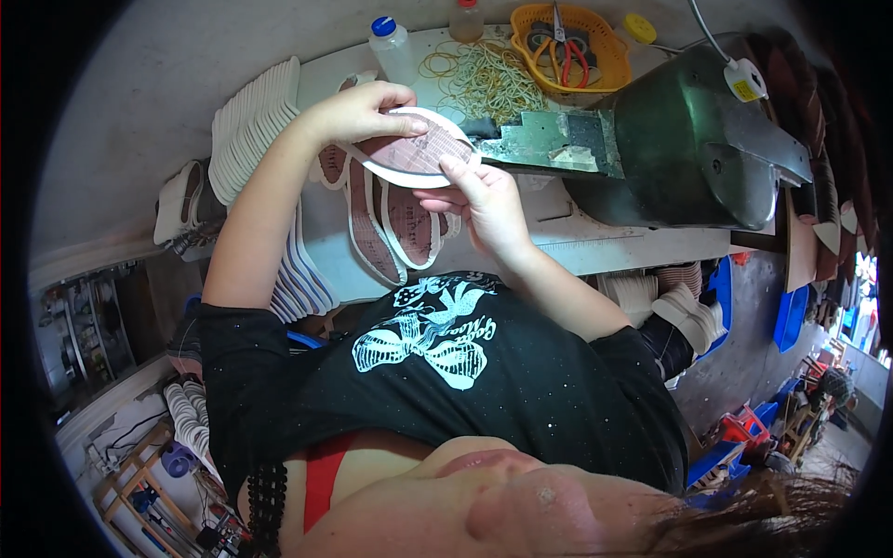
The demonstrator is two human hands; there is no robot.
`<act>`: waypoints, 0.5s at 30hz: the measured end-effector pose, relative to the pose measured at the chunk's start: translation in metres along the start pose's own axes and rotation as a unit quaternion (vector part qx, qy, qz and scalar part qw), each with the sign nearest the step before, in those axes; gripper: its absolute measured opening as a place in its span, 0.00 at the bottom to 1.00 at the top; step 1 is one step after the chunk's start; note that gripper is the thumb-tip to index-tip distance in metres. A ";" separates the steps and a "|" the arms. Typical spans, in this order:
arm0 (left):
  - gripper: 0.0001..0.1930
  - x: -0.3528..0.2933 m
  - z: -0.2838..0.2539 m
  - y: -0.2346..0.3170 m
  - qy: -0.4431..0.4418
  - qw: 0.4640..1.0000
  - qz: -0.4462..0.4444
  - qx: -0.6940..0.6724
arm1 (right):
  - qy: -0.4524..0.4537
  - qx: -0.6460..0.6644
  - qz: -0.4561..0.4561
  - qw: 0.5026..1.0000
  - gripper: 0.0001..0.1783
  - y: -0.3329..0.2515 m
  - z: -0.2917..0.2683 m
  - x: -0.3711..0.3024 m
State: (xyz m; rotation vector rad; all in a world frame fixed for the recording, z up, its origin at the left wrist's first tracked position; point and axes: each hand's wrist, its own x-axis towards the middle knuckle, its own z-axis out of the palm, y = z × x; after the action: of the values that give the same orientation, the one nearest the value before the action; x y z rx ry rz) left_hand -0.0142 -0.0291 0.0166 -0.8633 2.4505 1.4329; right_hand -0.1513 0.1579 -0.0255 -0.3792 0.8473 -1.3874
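A shoe sole piece (391,153) with a white rim and a pinkish-brown printed face is held up over the table. My left hand (358,116) grips its far left side, thumb on top of the face. With thumb above and fingers beneath, my right hand (488,205) pinches its right end, close to the narrow arm of a green machine (688,139). Under and beside it lie several similar sole pieces (409,228) on the white table (577,246). The underside of the held piece is hidden.
Stacked white soles (246,135) stand at the far left. Behind the hands are a blue-capped bottle (394,56), a heap of rubber bands (484,79) and an orange basket (605,79) holding red-handled pliers (575,67). More shoe parts (684,316) lie at the right.
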 end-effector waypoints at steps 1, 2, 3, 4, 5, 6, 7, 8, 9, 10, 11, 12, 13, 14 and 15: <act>0.22 -0.003 0.002 -0.002 0.009 1.000 -0.002 -0.005 | 0.004 0.001 0.000 1.000 0.17 0.000 0.000 0.000; 0.22 -0.006 0.005 -0.003 0.009 1.000 -0.004 -0.002 | 0.001 0.003 -0.002 1.000 0.17 0.000 -0.002 0.001; 0.22 -0.010 0.010 -0.004 0.017 0.999 -0.024 -0.045 | -0.003 -0.001 -0.009 1.000 0.17 0.001 -0.004 0.002; 0.22 -0.014 0.015 -0.005 0.024 0.995 -0.044 -0.087 | -0.008 -0.005 -0.017 1.000 0.18 0.001 -0.006 0.003; 0.22 -0.017 0.018 -0.006 0.034 0.993 -0.052 -0.102 | -0.006 -0.014 -0.016 1.000 0.18 0.001 -0.007 0.004; 0.22 -0.021 0.022 -0.004 0.036 0.993 -0.054 -0.100 | -0.009 -0.013 -0.017 1.000 0.18 0.001 -0.007 0.004; 0.20 -0.025 0.027 0.000 0.051 0.988 -0.067 -0.129 | -0.012 -0.014 -0.017 1.000 0.18 0.001 -0.007 0.005; 0.19 -0.028 0.031 0.002 0.064 0.982 -0.079 -0.158 | -0.014 -0.016 -0.018 1.000 0.19 0.001 -0.008 0.005; 0.19 -0.029 0.034 0.002 0.066 0.982 -0.079 -0.157 | -0.011 -0.019 -0.018 1.000 0.18 0.000 -0.009 0.004; 0.19 -0.030 0.038 0.002 0.070 0.982 -0.073 -0.157 | -0.013 -0.020 -0.019 1.000 0.18 0.000 -0.009 0.004; 0.19 -0.032 0.041 0.002 0.075 0.982 -0.068 -0.158 | -0.008 -0.015 -0.021 1.000 0.17 0.001 -0.009 0.003; 0.19 -0.034 0.043 0.004 0.077 0.982 -0.069 -0.158 | -0.004 -0.010 -0.023 1.000 0.16 0.001 -0.009 0.003; 0.19 -0.037 0.046 0.009 0.069 0.979 -0.107 -0.157 | -0.013 -0.003 -0.020 1.000 0.15 0.000 -0.008 0.001; 0.19 -0.038 0.048 0.015 0.060 0.976 -0.143 -0.155 | -0.013 -0.004 -0.021 1.000 0.15 -0.001 -0.011 0.002; 0.20 -0.043 0.054 0.027 0.068 0.971 -0.134 -0.188 | -0.016 -0.019 -0.017 1.000 0.15 0.000 -0.016 0.004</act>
State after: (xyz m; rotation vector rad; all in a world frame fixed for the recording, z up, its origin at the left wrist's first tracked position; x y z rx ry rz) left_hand -0.0018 0.0431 0.0262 -1.3512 2.0693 1.8099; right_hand -0.1628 0.1582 -0.0373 -0.4463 0.8453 -1.3956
